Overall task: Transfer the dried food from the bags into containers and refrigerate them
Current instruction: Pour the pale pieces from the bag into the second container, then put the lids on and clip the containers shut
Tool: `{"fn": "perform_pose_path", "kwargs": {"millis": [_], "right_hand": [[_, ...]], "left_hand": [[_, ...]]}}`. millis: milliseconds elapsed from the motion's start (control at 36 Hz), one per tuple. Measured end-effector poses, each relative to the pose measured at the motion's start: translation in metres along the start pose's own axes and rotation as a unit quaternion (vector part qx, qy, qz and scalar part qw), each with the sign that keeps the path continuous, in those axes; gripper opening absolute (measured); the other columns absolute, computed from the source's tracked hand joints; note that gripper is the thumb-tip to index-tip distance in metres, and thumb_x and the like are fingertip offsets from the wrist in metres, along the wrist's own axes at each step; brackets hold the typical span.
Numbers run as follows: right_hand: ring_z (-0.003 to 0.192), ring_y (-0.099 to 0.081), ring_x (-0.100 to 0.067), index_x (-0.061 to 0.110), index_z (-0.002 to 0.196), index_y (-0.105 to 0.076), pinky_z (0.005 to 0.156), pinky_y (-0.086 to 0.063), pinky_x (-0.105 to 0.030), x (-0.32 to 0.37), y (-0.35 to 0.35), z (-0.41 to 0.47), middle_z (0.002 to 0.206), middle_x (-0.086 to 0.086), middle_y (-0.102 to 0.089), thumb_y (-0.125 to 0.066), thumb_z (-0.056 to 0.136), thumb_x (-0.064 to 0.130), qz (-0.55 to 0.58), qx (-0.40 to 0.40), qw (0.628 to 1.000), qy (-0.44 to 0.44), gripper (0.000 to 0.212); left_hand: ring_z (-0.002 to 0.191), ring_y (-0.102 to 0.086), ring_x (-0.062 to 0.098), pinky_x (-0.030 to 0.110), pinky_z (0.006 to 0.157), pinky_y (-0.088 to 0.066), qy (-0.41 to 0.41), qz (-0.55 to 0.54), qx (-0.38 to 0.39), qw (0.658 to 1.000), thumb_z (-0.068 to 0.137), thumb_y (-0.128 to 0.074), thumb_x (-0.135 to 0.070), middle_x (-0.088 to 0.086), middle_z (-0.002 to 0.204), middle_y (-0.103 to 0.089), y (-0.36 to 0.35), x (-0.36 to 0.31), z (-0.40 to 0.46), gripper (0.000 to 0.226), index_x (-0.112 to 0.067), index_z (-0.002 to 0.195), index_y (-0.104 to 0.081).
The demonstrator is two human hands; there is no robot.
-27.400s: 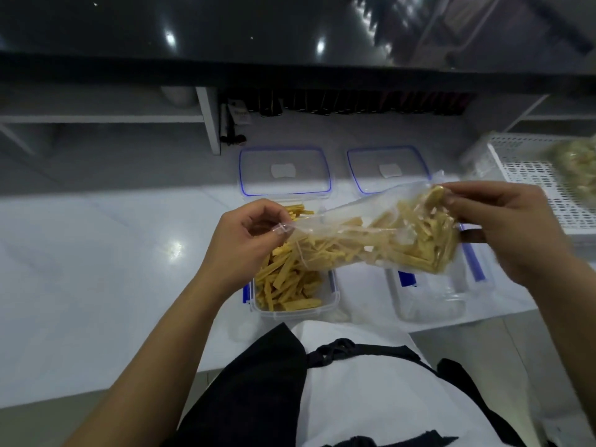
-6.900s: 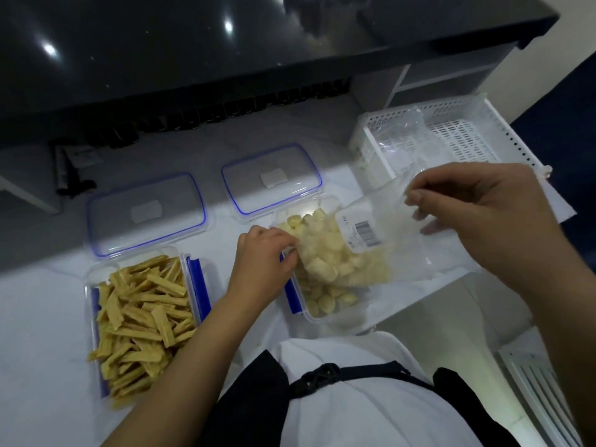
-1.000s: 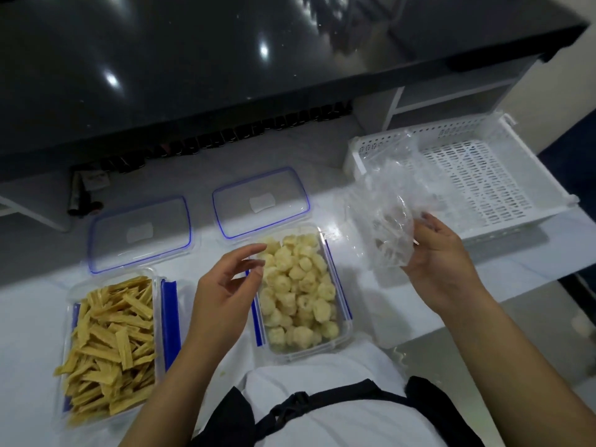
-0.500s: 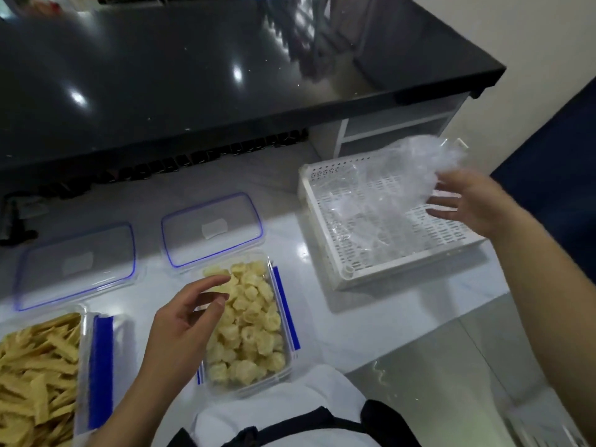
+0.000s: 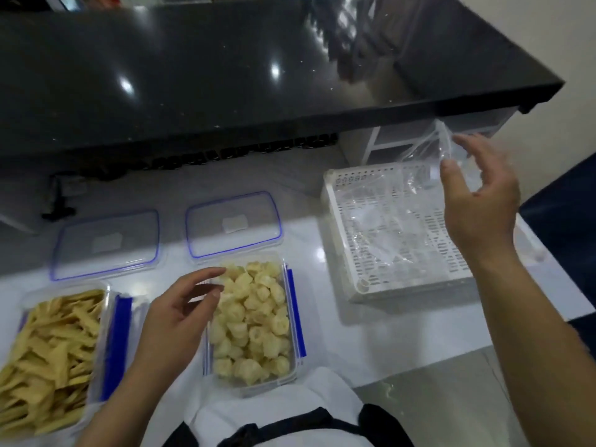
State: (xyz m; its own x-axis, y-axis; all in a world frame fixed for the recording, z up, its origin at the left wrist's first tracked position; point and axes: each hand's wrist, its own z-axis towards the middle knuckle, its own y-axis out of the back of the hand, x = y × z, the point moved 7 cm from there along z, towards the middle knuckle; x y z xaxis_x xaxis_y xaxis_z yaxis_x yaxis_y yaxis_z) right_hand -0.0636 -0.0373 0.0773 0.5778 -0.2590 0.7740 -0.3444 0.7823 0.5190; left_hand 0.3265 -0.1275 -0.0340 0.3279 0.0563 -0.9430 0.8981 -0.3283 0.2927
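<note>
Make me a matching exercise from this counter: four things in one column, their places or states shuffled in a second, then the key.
Things
1. clear container of yellow strips
2. clear container of pale round puffs
3. empty clear plastic bag
4. blue-rimmed clear lid

Places or states
A. lying flat behind the puff container
B. at the right hand's fingertips, over the white slotted basket
C. far left, by the counter edge
D. beside the left hand's fingers

Pairs: 1-C, 2-D, 3-B, 4-A

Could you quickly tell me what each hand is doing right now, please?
Left hand: open, fingers loosely curled over the container of puffs, holding nothing.
Right hand: open above the basket, empty bag at its fingertips.
</note>
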Motion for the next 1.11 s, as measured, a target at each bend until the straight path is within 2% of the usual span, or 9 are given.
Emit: {"fn": "perform_pose_path", "kwargs": {"millis": [139, 250, 306, 500, 639, 750, 833, 1000, 1111], "right_hand": [[0.135, -0.043, -0.006, 0.027, 0.13, -0.061, 0.115, -0.035, -0.03, 0.049, -0.088, -0.082, 0.143, 0.006, -0.053, -0.061, 0.097, 0.022, 0.067, 0.214, 0.974, 0.036, 0.033], [0.14, -0.03, 0.001, 0.037, 0.134, -0.057, 0.106, -0.023, -0.007, 0.056, -0.163, -0.154, 0.152, 0.016, -0.038, -0.063, 0.093, 0.037, 0.054, 0.412, 0.91, -0.018, 0.041], [0.141, -0.03, -0.001, 0.039, 0.137, -0.053, 0.112, -0.027, -0.019, 0.053, -0.185, -0.173, 0.152, 0.017, -0.037, -0.064, 0.092, 0.04, 0.054, 0.45, 0.891, -0.044, 0.045], [0.138, -0.041, -0.021, 0.019, 0.149, -0.041, 0.107, -0.035, -0.029, 0.039, -0.229, -0.126, 0.153, -0.003, -0.042, -0.063, 0.093, 0.036, -0.013, 0.392, 0.909, -0.138, 0.063], [0.113, -0.052, -0.024, 0.011, 0.144, -0.044, 0.088, -0.036, -0.026, 0.048, -0.264, -0.096, 0.139, -0.012, -0.053, -0.06, 0.095, 0.021, -0.011, 0.41, 0.894, -0.18, 0.053], [0.121, -0.049, -0.032, 0.008, 0.147, -0.036, 0.09, -0.04, -0.037, 0.044, -0.283, -0.091, 0.141, -0.016, -0.047, -0.05, 0.097, 0.016, -0.029, 0.399, 0.883, -0.244, 0.052], [0.096, -0.055, -0.028, 0.008, 0.131, -0.046, 0.089, -0.046, -0.045, 0.039, -0.286, -0.094, 0.11, -0.008, -0.053, -0.046, 0.098, 0.013, -0.02, 0.376, 0.876, -0.301, 0.033], [0.061, -0.045, -0.019, 0.007, 0.093, -0.055, 0.049, -0.044, -0.022, 0.016, -0.277, -0.095, 0.074, -0.008, -0.047, -0.054, 0.094, 0.006, 0.088, 0.324, 0.855, -0.396, 0.002], [0.074, -0.055, -0.019, 0.013, 0.086, -0.061, 0.066, -0.049, -0.03, 0.01, -0.257, -0.089, 0.085, -0.009, -0.058, -0.057, 0.091, 0.0, 0.151, 0.302, 0.858, -0.387, 0.014]], "left_hand": [[0.104, -0.066, 0.0, 0.014, 0.082, -0.049, 0.011, 0.005, -0.039, 0.999, 0.095, -0.062, -0.004, -0.007, 0.114, -0.071, 0.033, 0.002, 0.003, 0.034, -0.032, 0.112, -0.07], [0.113, -0.062, 0.001, 0.022, 0.086, -0.046, 0.058, -0.001, -0.068, 0.996, 0.094, -0.067, -0.013, -0.01, 0.12, -0.069, 0.063, 0.018, 0.003, 0.032, -0.036, 0.115, -0.069], [0.116, -0.06, 0.004, 0.023, 0.085, -0.045, 0.088, -0.013, -0.086, 0.992, 0.093, -0.068, -0.016, -0.01, 0.122, -0.068, 0.077, 0.029, 0.0, 0.031, -0.037, 0.115, -0.068], [0.122, -0.056, 0.008, 0.041, 0.111, -0.042, 0.183, -0.062, -0.035, 0.981, 0.09, -0.07, -0.034, -0.011, 0.135, -0.059, 0.085, 0.057, 0.015, 0.036, -0.037, 0.126, -0.061], [0.138, -0.043, 0.019, 0.046, 0.117, -0.033, 0.222, -0.098, 0.006, 0.97, 0.091, -0.066, -0.042, -0.004, 0.15, -0.045, 0.064, 0.068, 0.069, 0.058, -0.03, 0.145, -0.047], [0.139, -0.04, 0.023, 0.044, 0.117, -0.032, 0.258, -0.138, 0.014, 0.956, 0.093, -0.063, -0.041, 0.001, 0.156, -0.039, 0.042, 0.074, 0.104, 0.068, -0.02, 0.152, -0.035], [0.134, -0.041, 0.023, 0.041, 0.115, -0.036, 0.277, -0.168, 0.014, 0.946, 0.096, -0.06, -0.039, 0.003, 0.155, -0.038, 0.032, 0.072, 0.112, 0.063, -0.019, 0.151, -0.036], [0.142, -0.036, 0.025, 0.047, 0.118, -0.03, 0.266, -0.157, 0.014, 0.951, 0.095, -0.058, -0.045, -0.001, 0.157, -0.035, 0.034, 0.077, 0.112, 0.065, -0.022, 0.152, -0.035], [0.134, -0.046, 0.023, 0.048, 0.116, -0.035, 0.218, -0.135, 0.013, 0.966, 0.094, -0.058, -0.043, -0.002, 0.149, -0.046, 0.038, 0.079, 0.107, 0.057, -0.028, 0.147, -0.042]]}}
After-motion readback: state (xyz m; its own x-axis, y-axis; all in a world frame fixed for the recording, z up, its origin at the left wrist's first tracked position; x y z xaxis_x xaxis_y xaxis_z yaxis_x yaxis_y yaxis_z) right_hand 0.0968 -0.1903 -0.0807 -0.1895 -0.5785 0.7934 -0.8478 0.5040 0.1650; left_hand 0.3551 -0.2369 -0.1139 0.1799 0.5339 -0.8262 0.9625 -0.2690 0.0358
